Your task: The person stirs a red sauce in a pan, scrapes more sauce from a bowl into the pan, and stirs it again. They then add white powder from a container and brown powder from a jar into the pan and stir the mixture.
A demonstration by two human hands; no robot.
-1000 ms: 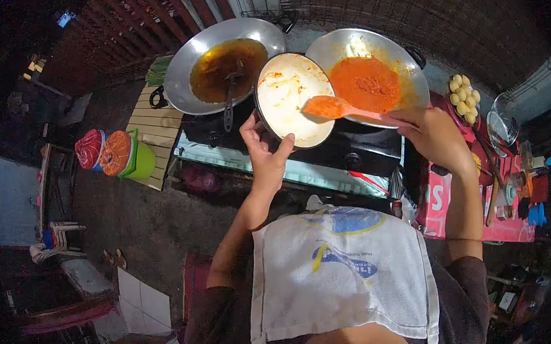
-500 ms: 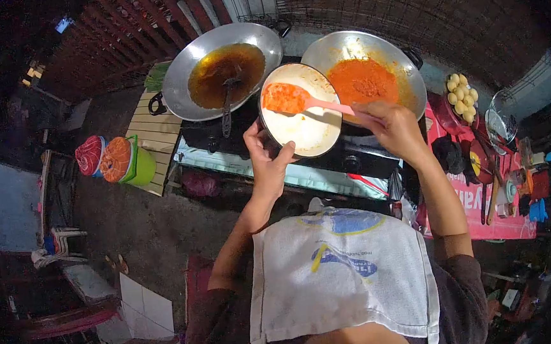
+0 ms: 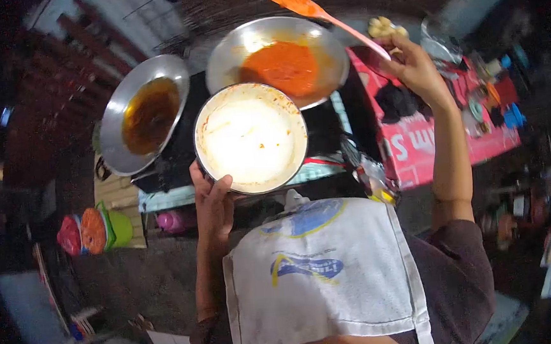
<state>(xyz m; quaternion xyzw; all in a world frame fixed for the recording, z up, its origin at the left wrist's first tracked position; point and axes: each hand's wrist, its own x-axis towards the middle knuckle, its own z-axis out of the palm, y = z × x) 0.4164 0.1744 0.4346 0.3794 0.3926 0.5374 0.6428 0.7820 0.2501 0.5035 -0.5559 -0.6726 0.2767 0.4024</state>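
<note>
My left hand (image 3: pixel 214 205) grips the rim of a white bowl (image 3: pixel 251 138) with a dark edge, tilted toward me, with orange smears on its inner wall. A pink spatula (image 3: pixel 349 31) is in my right hand (image 3: pixel 414 66), raised to the upper right, its blade coated in orange paste. Behind the bowl stands a wok (image 3: pixel 327 47) with orange-red sauce (image 3: pixel 281 69) in it. Left of that, a second wok (image 3: pixel 111 129) holds dark brown oil (image 3: pixel 150 117). The bowl hides part of the stove.
At the right is a pink-covered table (image 3: pixel 415 162) with a black cloth (image 3: pixel 398 102), pale round items (image 3: pixel 385 27) and small containers. A green bucket (image 3: pixel 121 226) stands at the left. Plastic packets (image 3: pixel 373 181) lie near the stove's right front.
The spatula has left the bowl and swung up and right. Most of the orange paste is gone from the bowl. My view has turned right, and the woks appear further left.
</note>
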